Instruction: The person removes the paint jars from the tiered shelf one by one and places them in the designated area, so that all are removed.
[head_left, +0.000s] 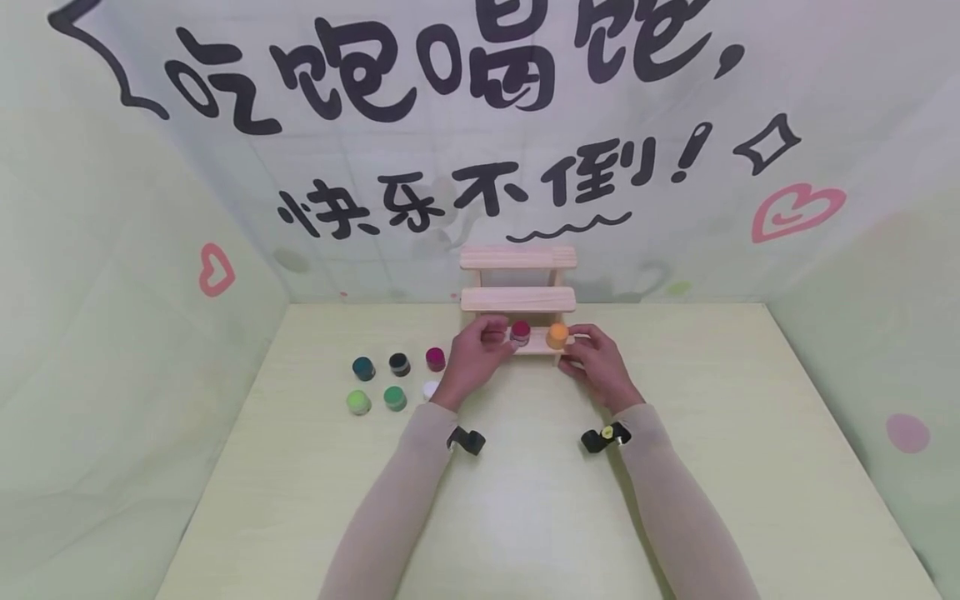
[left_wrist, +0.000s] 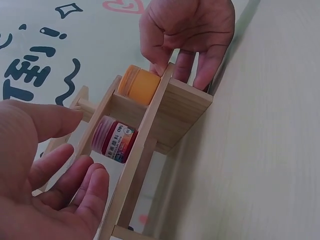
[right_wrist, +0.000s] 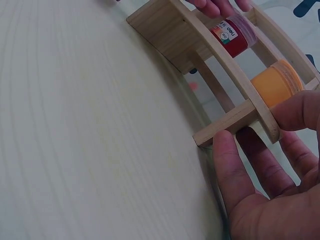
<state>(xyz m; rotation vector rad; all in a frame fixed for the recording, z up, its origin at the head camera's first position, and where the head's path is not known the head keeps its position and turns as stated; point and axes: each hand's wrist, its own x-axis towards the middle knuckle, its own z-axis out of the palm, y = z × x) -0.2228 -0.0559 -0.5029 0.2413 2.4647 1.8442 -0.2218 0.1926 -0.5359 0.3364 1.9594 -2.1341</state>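
A small three-step wooden stand (head_left: 517, 300) stands against the back wall. On its lowest step sit a dark red paint jar (head_left: 521, 332) on the left and an orange paint jar (head_left: 557, 336) on the right. My left hand (head_left: 472, 360) is beside the red jar; in the left wrist view its thumb and fingers are spread, with a gap between them and the jar (left_wrist: 116, 141). At the stand's right end, my right hand (head_left: 602, 367) grips the lowest step, its thumb by the orange jar (right_wrist: 276, 85) and its fingers against the leg (right_wrist: 225, 123).
Left of the stand, several jars are on the pale wooden table (head_left: 540, 500), among them teal (head_left: 363, 368), black (head_left: 399, 364), magenta (head_left: 435, 359), light green (head_left: 358, 402) and green (head_left: 394, 398). A white jar (head_left: 430, 389) is partly hidden by my left wrist. Printed cloth walls (head_left: 375, 267) enclose the table.
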